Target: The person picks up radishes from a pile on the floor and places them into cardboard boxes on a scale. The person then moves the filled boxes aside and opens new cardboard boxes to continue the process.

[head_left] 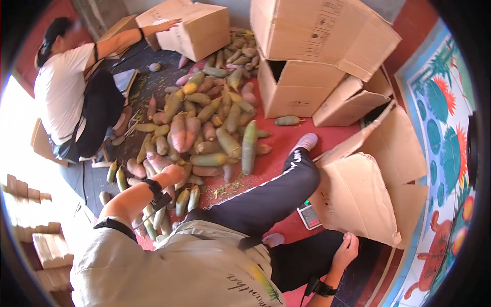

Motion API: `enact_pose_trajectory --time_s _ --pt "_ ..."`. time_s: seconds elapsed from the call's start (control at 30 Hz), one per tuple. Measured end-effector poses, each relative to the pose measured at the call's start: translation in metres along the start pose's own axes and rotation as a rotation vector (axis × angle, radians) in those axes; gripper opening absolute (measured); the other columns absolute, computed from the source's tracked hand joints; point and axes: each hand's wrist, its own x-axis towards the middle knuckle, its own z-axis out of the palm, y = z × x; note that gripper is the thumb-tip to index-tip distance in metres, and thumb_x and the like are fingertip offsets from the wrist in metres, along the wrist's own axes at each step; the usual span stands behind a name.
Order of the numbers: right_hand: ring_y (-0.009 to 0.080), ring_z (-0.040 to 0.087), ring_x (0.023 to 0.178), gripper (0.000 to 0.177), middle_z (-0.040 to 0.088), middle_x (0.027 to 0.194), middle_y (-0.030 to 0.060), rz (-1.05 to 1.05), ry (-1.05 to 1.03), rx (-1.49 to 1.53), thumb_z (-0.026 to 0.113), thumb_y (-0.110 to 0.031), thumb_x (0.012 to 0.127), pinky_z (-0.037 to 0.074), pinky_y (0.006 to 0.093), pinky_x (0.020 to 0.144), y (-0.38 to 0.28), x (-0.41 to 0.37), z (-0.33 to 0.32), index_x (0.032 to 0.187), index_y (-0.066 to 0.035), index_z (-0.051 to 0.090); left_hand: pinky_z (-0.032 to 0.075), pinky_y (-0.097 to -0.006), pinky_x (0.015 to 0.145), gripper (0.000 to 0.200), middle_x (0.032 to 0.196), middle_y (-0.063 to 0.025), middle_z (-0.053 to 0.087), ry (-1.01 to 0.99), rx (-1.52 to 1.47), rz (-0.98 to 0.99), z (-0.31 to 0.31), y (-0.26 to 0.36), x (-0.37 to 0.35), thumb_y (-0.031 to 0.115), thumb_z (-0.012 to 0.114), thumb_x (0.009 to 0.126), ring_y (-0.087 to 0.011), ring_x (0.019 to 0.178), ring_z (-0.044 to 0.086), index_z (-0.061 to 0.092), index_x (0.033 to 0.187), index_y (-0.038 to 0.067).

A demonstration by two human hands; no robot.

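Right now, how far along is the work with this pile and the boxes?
Little looks finished: several cardboard boxes stand at the back, their contents hidden. In hand: the left hand reaches the near edge of the pile, and the right hand rests against an open box. Left: the whole pile lies loose on the floor.

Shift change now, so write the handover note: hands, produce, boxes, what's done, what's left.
Left hand: on the near edge of the produce pile; grip unclear.
Right hand: touching the lower edge of the cardboard box; grip unclear.
Keypad device: on the floor by the knee.
Done: cannot tell, the box's inside is hidden.
Left: the pile lies loose on the floor.
A co-worker's hand rests on a far box.
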Motion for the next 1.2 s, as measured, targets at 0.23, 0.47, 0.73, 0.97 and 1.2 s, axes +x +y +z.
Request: enact_pose_trajectory --time_s 0.23,0.47,0.73,0.97,1.2 --pt "0.0292 0.058 0.075 0.014 0.06 0.083 0.0155 -0.078 -0.017 -0.166 0.05 -0.006 0.087 0.047 0.0356 0.069 -0.005 0.002 0.001 0.088 0.004 0.059 0.05 -0.0417 0.076 0.029 0.098 -0.0152 0.065 -0.311 0.031 -0.174 0.055 -0.02 -0.089 0.025 0.048 0.082 -0.0298 0.091 0.063 0.067 0.093 0.005" --pt "0.0317 0.058 0.077 0.015 0.06 0.084 0.0168 -0.134 -0.026 -0.281 0.049 -0.006 0.088 0.047 0.0375 0.071 -0.003 -0.001 -0.006 0.089 0.005 0.059 0.046 -0.0404 0.083 0.034 0.101 -0.0157 0.063 -0.404 -0.341 0.045 0.147 -0.009 -0.103 0.027 0.047 0.082 -0.0321 0.096 0.059 0.059 0.111 0.013" --pt "0.0304 0.059 0.077 0.016 0.06 0.084 0.0162 -0.221 -0.068 -0.456 0.048 -0.009 0.091 0.047 0.0367 0.071 0.007 -0.009 -0.02 0.092 0.003 0.059 0.046 -0.0433 0.082 0.044 0.105 -0.0146 0.06 -0.361 -0.367 0.326 0.12 0.043 -0.076 0.023 0.053 0.079 -0.0335 0.096 0.059 0.049 0.123 0.018" --pt "0.0307 0.059 0.077 0.016 0.06 0.085 0.0164 -0.17 -0.135 -0.514 0.048 -0.009 0.091 0.048 0.037 0.07 -0.006 -0.009 -0.023 0.092 0.002 0.059 0.043 -0.0401 0.09 0.044 0.119 -0.009 0.053 -0.176 -0.15 0.711 0.167 0.064 -0.035 0.024 0.054 0.079 -0.0284 0.112 0.05 0.051 0.122 0.014" --pt "0.0327 0.057 0.077 0.013 0.059 0.084 0.0169 -0.141 -0.144 -0.509 0.049 -0.006 0.088 0.047 0.0385 0.07 -0.01 -0.006 -0.021 0.091 0.003 0.058 0.031 -0.0452 0.1 0.062 0.122 -0.0012 0.053 -0.855 0.395 0.77 0.144 0.087 -0.043 0.03 0.07 0.063 -0.0252 0.118 0.045 0.051 0.12 0.016"
